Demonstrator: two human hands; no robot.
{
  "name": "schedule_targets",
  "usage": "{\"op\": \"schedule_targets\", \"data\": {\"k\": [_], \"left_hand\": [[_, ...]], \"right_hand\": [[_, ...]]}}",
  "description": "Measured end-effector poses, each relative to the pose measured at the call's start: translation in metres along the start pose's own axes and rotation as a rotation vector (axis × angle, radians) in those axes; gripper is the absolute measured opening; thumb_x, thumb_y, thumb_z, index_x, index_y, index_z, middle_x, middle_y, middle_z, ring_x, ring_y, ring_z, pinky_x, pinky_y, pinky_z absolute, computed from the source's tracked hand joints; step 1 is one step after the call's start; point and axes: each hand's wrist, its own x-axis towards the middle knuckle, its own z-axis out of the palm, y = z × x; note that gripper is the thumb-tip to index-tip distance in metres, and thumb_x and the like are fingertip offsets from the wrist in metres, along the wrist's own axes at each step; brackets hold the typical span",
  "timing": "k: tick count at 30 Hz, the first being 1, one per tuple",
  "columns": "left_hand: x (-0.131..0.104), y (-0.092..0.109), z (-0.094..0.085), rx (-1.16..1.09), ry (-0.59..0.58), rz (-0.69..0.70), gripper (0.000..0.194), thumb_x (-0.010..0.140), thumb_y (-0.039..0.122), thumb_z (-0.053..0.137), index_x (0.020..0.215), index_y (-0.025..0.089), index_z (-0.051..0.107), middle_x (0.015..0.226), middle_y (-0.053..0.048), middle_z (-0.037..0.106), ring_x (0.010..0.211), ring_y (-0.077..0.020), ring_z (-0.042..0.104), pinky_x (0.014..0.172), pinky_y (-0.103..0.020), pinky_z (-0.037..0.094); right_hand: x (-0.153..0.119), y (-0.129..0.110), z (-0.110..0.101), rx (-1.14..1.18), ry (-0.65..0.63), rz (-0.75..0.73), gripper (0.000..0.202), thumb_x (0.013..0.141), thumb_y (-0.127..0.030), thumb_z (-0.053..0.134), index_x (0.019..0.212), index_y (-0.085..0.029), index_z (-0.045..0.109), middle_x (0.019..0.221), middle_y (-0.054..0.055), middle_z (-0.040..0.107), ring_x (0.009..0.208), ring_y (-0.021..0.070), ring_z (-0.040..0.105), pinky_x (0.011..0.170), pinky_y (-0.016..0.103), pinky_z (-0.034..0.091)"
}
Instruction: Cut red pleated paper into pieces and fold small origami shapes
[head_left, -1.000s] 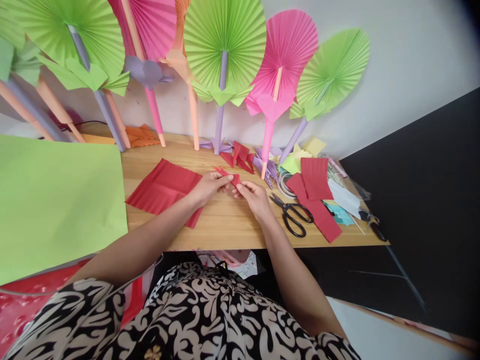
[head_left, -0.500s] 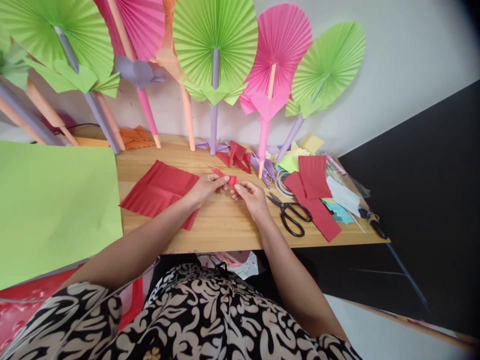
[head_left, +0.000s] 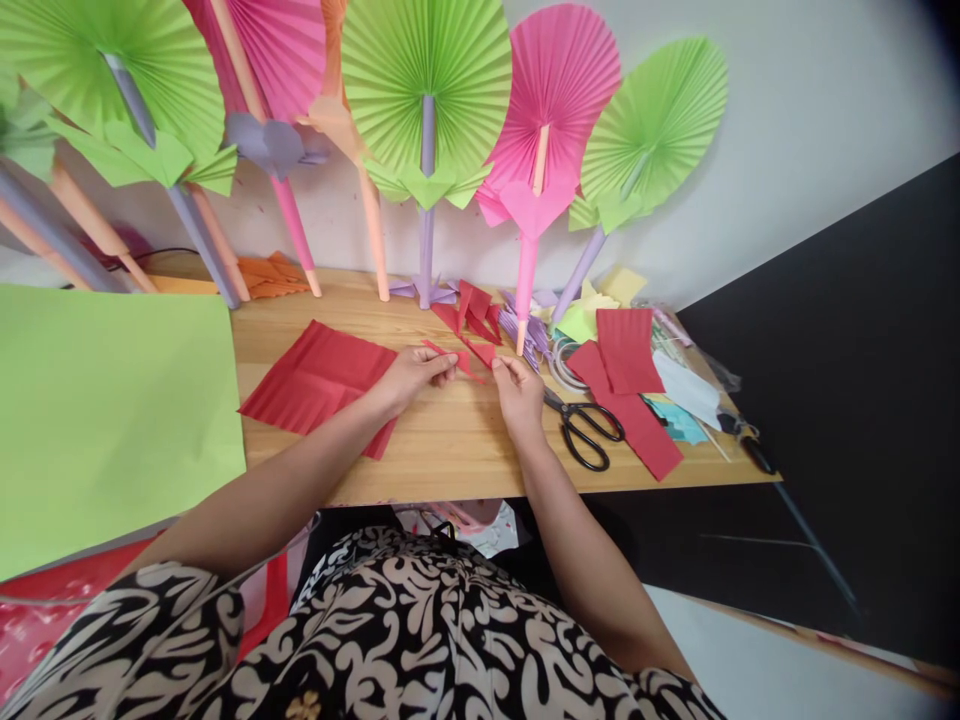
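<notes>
My left hand (head_left: 417, 377) pinches a small piece of folded red paper (head_left: 463, 362) between thumb and fingers. To its right, my right hand (head_left: 519, 388) is closed on the corner of another small red paper piece (head_left: 482, 351). A narrow gap separates the hands, and the two pieces lie close together; whether they are joined I cannot tell. Behind them rests a pile of folded red paper (head_left: 478, 312). A pleated red paper sheet (head_left: 319, 375) lies under and beside my left forearm. Black-handled scissors (head_left: 592, 428) lie just right of my right hand.
Several pleated paper fans, including a green fan (head_left: 429, 60) and a pink fan (head_left: 562, 90), lean on the wall. Red paper strips (head_left: 634, 410), a tape roll (head_left: 568, 366) and scraps crowd the right end. A large green sheet (head_left: 112, 410) covers the left.
My hands have moved apart, the right one slightly to the right. The red paper that was bunched between them now shows as two pieces, one at each hand.
</notes>
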Motion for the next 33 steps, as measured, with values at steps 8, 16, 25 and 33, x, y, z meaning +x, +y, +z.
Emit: {"op": "schedule_targets", "data": {"k": [8, 16, 25, 33], "left_hand": [[-0.004, 0.007, 0.001, 0.002, -0.002, 0.007, 0.043, 0.069, 0.055, 0.080, 0.058, 0.016, 0.066, 0.058, -0.001, 0.062, 0.057, -0.0116, 0.052, 0.062, -0.027, 0.041], [-0.004, 0.009, 0.004, 0.025, -0.016, -0.003, 0.046, 0.063, 0.058, 0.083, 0.055, 0.016, 0.066, 0.055, -0.001, 0.062, 0.054, -0.0105, 0.051, 0.059, -0.026, 0.040], [-0.004, 0.011, 0.006, 0.009, 0.020, 0.000, 0.043, 0.056, 0.052, 0.087, 0.067, 0.016, 0.069, 0.056, 0.003, 0.060, 0.053, -0.0091, 0.048, 0.055, -0.024, 0.038], [-0.008, 0.016, 0.014, -0.034, -0.010, 0.021, 0.042, 0.053, 0.047, 0.089, 0.063, 0.017, 0.061, 0.056, 0.005, 0.057, 0.053, -0.0086, 0.049, 0.054, -0.023, 0.038]], "right_hand": [[-0.009, -0.005, 0.001, -0.220, -0.117, -0.235, 0.027, 0.090, -0.042, 0.062, 0.108, -0.025, 0.074, 0.110, 0.007, 0.076, 0.102, 0.0221, 0.070, 0.095, 0.038, 0.054], [-0.008, -0.002, 0.003, -0.257, -0.195, -0.254, 0.022, 0.087, -0.041, 0.065, 0.086, -0.021, 0.075, 0.086, 0.005, 0.077, 0.081, 0.0224, 0.070, 0.079, 0.034, 0.054], [-0.012, -0.012, 0.004, -0.261, -0.196, -0.272, 0.019, 0.085, -0.035, 0.061, 0.076, -0.021, 0.069, 0.078, 0.003, 0.073, 0.074, 0.0194, 0.065, 0.072, 0.030, 0.049], [-0.012, -0.014, 0.003, -0.230, -0.248, -0.269, 0.018, 0.082, -0.034, 0.061, 0.071, -0.022, 0.065, 0.070, 0.001, 0.068, 0.068, 0.0175, 0.061, 0.069, 0.029, 0.047]]}}
